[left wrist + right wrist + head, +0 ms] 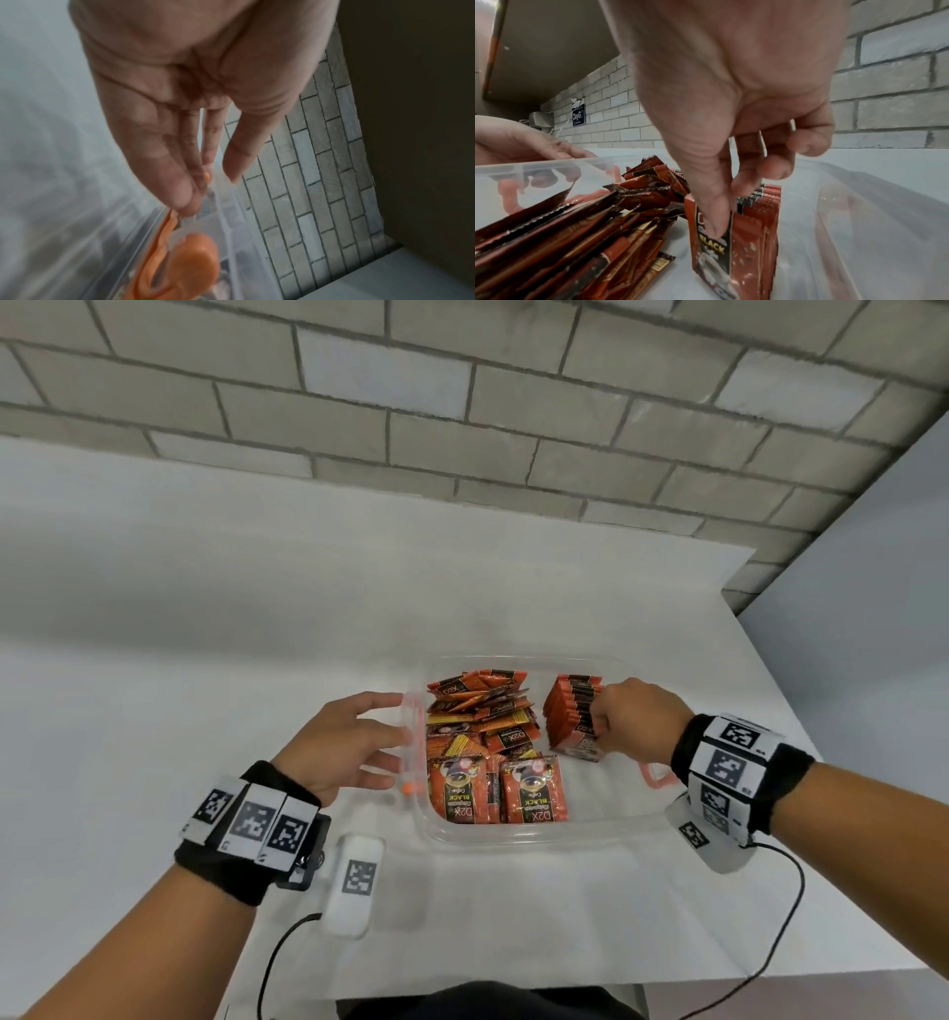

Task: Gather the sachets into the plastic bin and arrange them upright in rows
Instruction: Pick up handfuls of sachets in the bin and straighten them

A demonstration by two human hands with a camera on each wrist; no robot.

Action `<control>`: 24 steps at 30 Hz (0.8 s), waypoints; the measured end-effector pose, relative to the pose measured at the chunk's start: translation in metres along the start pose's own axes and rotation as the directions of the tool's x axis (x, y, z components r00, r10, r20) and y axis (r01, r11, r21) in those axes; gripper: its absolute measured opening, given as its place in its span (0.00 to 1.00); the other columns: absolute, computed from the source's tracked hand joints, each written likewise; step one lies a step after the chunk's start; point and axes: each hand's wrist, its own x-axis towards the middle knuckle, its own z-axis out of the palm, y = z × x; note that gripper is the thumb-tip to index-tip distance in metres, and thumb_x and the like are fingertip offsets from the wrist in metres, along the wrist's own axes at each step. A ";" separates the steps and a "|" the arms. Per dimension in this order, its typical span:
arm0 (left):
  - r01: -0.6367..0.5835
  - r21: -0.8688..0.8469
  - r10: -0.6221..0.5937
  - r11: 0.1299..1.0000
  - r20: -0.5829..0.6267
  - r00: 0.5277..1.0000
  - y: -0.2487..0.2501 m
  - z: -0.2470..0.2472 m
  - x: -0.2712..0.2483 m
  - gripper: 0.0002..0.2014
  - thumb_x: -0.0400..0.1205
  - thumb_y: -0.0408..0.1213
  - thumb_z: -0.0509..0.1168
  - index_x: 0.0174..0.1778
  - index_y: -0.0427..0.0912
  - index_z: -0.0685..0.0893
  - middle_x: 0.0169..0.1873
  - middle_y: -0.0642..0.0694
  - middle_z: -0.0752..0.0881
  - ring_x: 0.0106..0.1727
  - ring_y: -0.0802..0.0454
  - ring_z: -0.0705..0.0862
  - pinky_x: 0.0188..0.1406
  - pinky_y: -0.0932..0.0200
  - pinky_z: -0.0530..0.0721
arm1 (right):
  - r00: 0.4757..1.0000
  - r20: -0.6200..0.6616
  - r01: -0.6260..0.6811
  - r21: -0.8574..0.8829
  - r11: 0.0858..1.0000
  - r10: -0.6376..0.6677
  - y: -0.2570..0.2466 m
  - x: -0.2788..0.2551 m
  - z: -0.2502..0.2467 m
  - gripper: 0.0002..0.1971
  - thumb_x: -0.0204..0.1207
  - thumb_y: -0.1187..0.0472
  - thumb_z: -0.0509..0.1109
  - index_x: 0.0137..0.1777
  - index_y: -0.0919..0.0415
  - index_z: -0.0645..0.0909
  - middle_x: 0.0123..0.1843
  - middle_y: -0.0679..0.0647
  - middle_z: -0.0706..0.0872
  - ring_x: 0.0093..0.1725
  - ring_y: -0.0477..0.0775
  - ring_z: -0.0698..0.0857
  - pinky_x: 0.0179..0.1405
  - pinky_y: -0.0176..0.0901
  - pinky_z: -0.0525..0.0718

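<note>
Sachets (746,233) upright in bin (513,834) — right hand (631,716) pinches them; left hand (349,742), fingers straight, touches rim.

Looks like a break room or canteen counter in some workplace, not a home. Plain white countertop (257,588) runs along a grey painted brick wall (462,403), pretty bare and institutional. In the right wrist view, around 10 o'clock, a dark blue "ClayGo" sign (578,115) is stuck on the bricks, the clean-as-you-go kind of notice, with a small grey box (540,119) and a white cable (561,126) beside it. Dark panel (552,44) overhead there, can't tell if it's a cabinet.
</note>
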 end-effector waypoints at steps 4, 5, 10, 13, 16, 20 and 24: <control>-0.013 -0.004 0.013 1.000 0.002 1.000 0.000 -0.001 0.003 0.19 0.77 0.28 0.71 0.63 0.47 0.81 0.41 0.42 0.89 0.33 0.48 0.87 0.34 0.53 0.87 | 1.000 0.014 -0.010 -0.043 0.999 0.011 0.000 0.004 0.002 0.15 0.72 0.63 0.70 0.27 0.51 0.70 0.38 0.53 0.82 0.39 0.57 0.84 0.27 0.39 0.73; -0.015 -0.004 0.015 1.000 0.003 1.000 -0.001 -0.001 0.003 0.19 0.77 0.28 0.71 0.63 0.47 0.81 0.42 0.41 0.89 0.33 0.48 0.87 0.34 0.53 0.87 | 1.000 0.015 -0.011 -0.044 0.999 0.011 0.000 0.004 0.002 0.14 0.72 0.63 0.70 0.28 0.52 0.71 0.38 0.53 0.82 0.39 0.57 0.85 0.27 0.39 0.73; -0.027 -0.009 0.027 1.000 0.004 1.000 -0.002 -0.002 0.004 0.20 0.77 0.28 0.71 0.63 0.48 0.81 0.42 0.41 0.89 0.33 0.48 0.87 0.33 0.54 0.87 | 1.000 0.002 0.000 -0.051 0.999 0.000 0.002 0.005 0.000 0.01 0.72 0.63 0.69 0.40 0.59 0.82 0.42 0.56 0.86 0.41 0.58 0.86 0.27 0.39 0.73; -0.031 -0.011 0.031 0.999 0.009 0.999 -0.003 -0.002 0.005 0.20 0.77 0.29 0.72 0.63 0.49 0.81 0.43 0.40 0.90 0.34 0.49 0.88 0.34 0.54 0.87 | 1.000 -0.001 0.005 -0.056 0.998 -0.005 0.002 0.006 -0.001 0.02 0.72 0.62 0.70 0.41 0.60 0.82 0.42 0.56 0.86 0.41 0.57 0.85 0.28 0.40 0.74; -0.032 -0.013 0.032 0.999 0.008 0.999 -0.003 -0.002 0.005 0.19 0.77 0.29 0.72 0.63 0.49 0.81 0.43 0.41 0.90 0.33 0.49 0.88 0.34 0.54 0.87 | 1.000 -0.008 0.013 -0.062 0.998 -0.014 0.002 0.006 -0.002 0.04 0.71 0.61 0.71 0.38 0.58 0.79 0.42 0.55 0.85 0.41 0.57 0.85 0.27 0.38 0.72; -0.033 -0.015 0.033 0.999 0.008 0.999 -0.003 -0.002 0.004 0.19 0.77 0.30 0.72 0.62 0.49 0.81 0.43 0.40 0.90 0.33 0.49 0.88 0.32 0.54 0.87 | 1.000 -0.015 0.021 -0.074 0.997 -0.022 0.003 0.008 -0.001 0.12 0.72 0.60 0.71 0.32 0.54 0.71 0.41 0.54 0.84 0.42 0.57 0.85 0.27 0.38 0.72; -0.036 -0.014 0.036 0.999 0.009 0.999 -0.004 -0.002 0.005 0.19 0.77 0.30 0.72 0.62 0.50 0.81 0.45 0.39 0.90 0.34 0.48 0.88 0.33 0.54 0.87 | 1.000 -0.013 0.018 -0.079 0.997 -0.019 0.003 0.008 -0.003 0.11 0.71 0.59 0.72 0.33 0.54 0.72 0.40 0.53 0.83 0.42 0.57 0.84 0.30 0.40 0.75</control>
